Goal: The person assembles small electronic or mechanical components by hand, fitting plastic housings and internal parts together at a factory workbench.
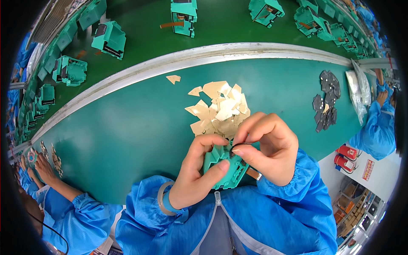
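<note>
My left hand [196, 172] grips a teal plastic housing [225, 166] from below, thumb across its front. My right hand [267, 146] pinches a thin black ring-shaped piece [236, 146] between thumb and forefinger, right at the top edge of the housing. An orange-brown strip [254, 173] sticks out at the housing's right side. Both hands are close to my chest, over the near edge of the green table [127, 136]. Just beyond them lies a heap of beige backing papers [219, 110].
Black flat parts [326, 100] and clear bags [358, 89] lie at the right. Many teal housings [109, 39] ride on the green belt beyond a metal rail [178, 59]. Other people in blue sleeves work at left [44, 170] and right [380, 123].
</note>
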